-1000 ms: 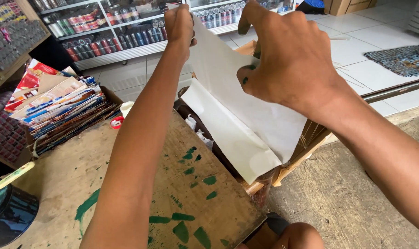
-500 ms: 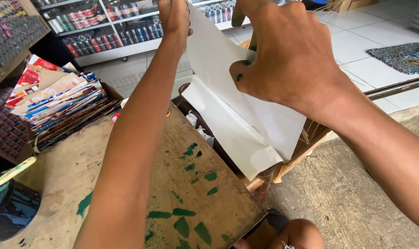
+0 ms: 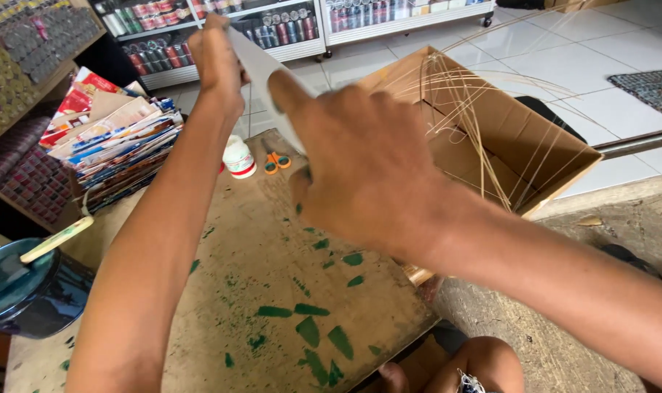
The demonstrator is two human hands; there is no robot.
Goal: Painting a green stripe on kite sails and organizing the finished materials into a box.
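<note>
My left hand [image 3: 216,54] pinches the far top corner of a white paper sheet [image 3: 262,73], seen almost edge-on above the board. My right hand [image 3: 360,167] grips the same sheet lower down, its back toward the camera, hiding most of the paper. Both hands hover above a brown wooden board [image 3: 273,291] spotted with green paint marks. Behind my right hand stands an open cardboard box [image 3: 506,138] holding several thin pale sticks.
A small white jar [image 3: 238,156] and orange-handled scissors [image 3: 276,161] lie at the board's far edge. A stack of coloured papers [image 3: 120,145] sits at left, a dark blue bucket [image 3: 18,291] with a stick below it. Shelves of bottles [image 3: 273,29] line the back.
The sheet has swung from lying flat and broad toward me to nearly edge-on, shifting left. The cardboard box with sticks, hidden by the paper before, now shows.
</note>
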